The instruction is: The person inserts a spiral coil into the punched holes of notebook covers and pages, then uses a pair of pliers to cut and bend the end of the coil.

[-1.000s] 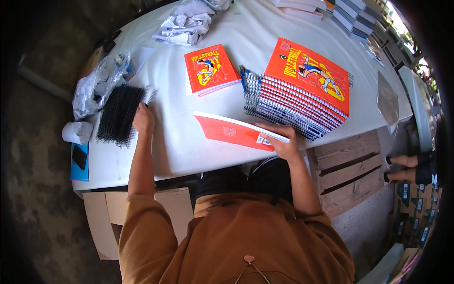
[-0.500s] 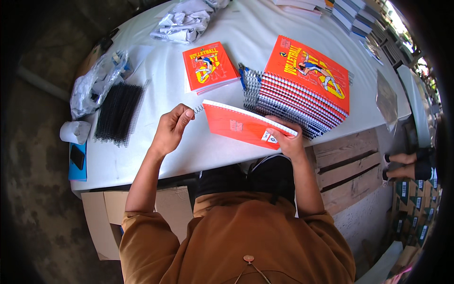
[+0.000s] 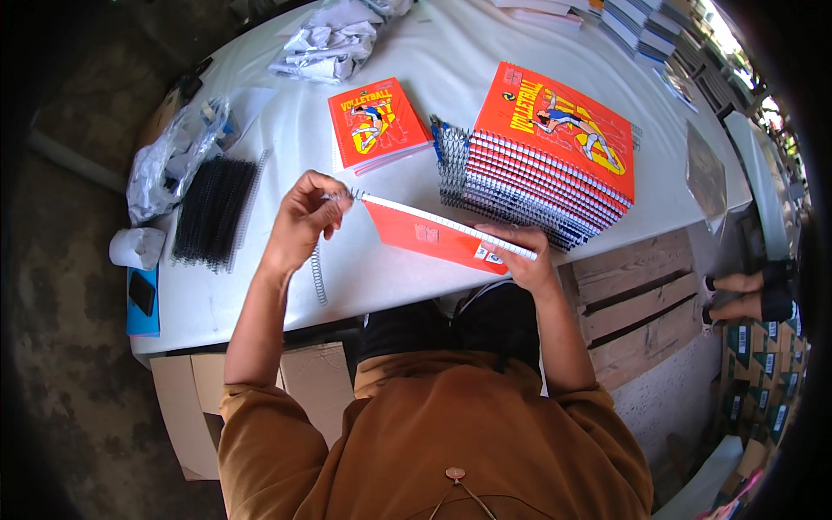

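Observation:
A red-covered notebook [image 3: 416,232] is tilted above the table's near edge, its white punched edge facing up. My right hand [image 3: 523,256] grips its right end, thumb on the cover and fingers behind. My left hand [image 3: 308,217] is closed, pinching a dark spiral binding coil [image 3: 318,277] at the notebook's left corner. One end of the coil meets the punched edge; the rest hangs below my left hand. Behind the notebook lies a small pile of red volleyball-cover notebooks [image 3: 380,126]. To its right rises a tall stack of coil-bound red notebooks [image 3: 555,143].
A heap of black coils [image 3: 217,211] lies left on the white-covered table [image 3: 286,130], beside a clear plastic bag [image 3: 173,160]. A white roll [image 3: 137,247] and a dark phone [image 3: 140,293] are at the left edge. Crumpled wrapping [image 3: 325,48] and book stacks [image 3: 643,30] stand farther back.
My left hand has turned, its fingers now curled near the notebook's corner. A length of coil now hangs below it. The notebook has shifted slightly left and its punched edge tipped more upward.

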`<state>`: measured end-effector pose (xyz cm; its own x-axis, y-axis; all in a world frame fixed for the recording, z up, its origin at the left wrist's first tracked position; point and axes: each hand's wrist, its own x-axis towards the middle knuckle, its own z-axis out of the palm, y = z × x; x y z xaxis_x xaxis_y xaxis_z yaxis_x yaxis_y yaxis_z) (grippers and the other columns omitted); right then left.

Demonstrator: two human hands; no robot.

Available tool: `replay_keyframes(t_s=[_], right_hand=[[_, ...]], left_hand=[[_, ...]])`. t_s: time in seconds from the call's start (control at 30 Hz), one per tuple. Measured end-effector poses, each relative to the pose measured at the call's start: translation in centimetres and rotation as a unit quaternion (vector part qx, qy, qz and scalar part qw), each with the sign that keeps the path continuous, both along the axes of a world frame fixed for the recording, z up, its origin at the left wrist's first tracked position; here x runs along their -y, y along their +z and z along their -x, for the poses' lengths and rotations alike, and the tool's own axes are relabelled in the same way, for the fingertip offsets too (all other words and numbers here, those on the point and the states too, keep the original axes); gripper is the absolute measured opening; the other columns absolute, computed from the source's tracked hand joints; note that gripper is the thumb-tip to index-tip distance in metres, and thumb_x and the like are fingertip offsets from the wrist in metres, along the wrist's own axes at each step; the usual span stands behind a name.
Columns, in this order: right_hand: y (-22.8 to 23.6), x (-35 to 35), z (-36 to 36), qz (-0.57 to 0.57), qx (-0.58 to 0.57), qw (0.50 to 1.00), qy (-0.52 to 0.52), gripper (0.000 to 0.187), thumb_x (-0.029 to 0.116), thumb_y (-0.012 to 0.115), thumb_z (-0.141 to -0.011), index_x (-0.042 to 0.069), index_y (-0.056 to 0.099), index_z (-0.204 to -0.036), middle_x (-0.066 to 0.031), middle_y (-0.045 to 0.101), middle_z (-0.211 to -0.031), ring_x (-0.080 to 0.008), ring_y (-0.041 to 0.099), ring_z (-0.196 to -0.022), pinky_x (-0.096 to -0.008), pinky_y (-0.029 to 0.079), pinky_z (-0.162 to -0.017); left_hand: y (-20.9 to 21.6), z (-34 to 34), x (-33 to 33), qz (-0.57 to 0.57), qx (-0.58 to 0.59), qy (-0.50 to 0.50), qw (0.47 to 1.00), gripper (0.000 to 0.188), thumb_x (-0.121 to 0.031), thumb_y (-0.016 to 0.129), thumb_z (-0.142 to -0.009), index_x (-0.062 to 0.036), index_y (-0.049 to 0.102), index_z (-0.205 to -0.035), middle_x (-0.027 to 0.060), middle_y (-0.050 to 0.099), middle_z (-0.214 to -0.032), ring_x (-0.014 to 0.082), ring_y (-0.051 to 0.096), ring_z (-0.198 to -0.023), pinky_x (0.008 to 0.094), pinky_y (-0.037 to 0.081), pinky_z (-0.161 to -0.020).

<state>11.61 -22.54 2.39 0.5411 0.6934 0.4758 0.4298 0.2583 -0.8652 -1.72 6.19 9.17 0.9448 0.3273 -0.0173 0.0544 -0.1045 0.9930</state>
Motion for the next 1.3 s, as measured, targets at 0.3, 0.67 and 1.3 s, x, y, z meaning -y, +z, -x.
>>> replay_keyframes(t_s=[0.3, 0.67, 1.3], right_hand=[[-0.8, 0.7, 0.4, 0.019, -0.080, 0.996, -0.036, 0.026, 0.003, 0.064, -0.081, -0.001, 0.064, -0.106, -0.0114, 0.066, -0.105, -0.0133, 0.061, -0.093, -0.0274, 0.048, -0.083], [-1.5, 0.1, 1.9, -0.024, -0.046, 0.998, 0.020, 0.033, 0.014, 0.059, -0.083, 0.004, 0.060, -0.114, -0.0142, 0.065, -0.102, -0.0221, 0.063, -0.087, -0.0306, 0.048, -0.074], [-0.5, 0.6, 2.9, -0.056, -0.032, 0.998, 0.025, 0.037, -0.001, 0.056, -0.076, 0.005, 0.062, -0.111, -0.0130, 0.065, -0.104, -0.0245, 0.064, -0.090, -0.0311, 0.049, -0.077]], left_hand=[[4.4, -1.9, 1.8, -0.497, 0.010, -0.106, 0.861, 0.015, -0.010, 0.068, -0.076, -0.0033, 0.063, -0.089, 0.0141, 0.063, -0.085, 0.0328, 0.059, -0.080, 0.0384, 0.046, -0.074], [7.3, -1.1, 5.5, -0.701, -0.007, -0.211, 0.681, 0.029, -0.023, 0.061, -0.086, -0.0017, 0.059, -0.105, 0.0172, 0.062, -0.101, 0.0329, 0.060, -0.091, 0.0379, 0.048, -0.079], [6.3, -1.3, 4.4, -0.736, 0.224, -0.183, 0.612, 0.027, -0.034, 0.066, -0.080, -0.0080, 0.061, -0.083, 0.0078, 0.061, -0.084, 0.0263, 0.059, -0.079, 0.0371, 0.048, -0.069]])
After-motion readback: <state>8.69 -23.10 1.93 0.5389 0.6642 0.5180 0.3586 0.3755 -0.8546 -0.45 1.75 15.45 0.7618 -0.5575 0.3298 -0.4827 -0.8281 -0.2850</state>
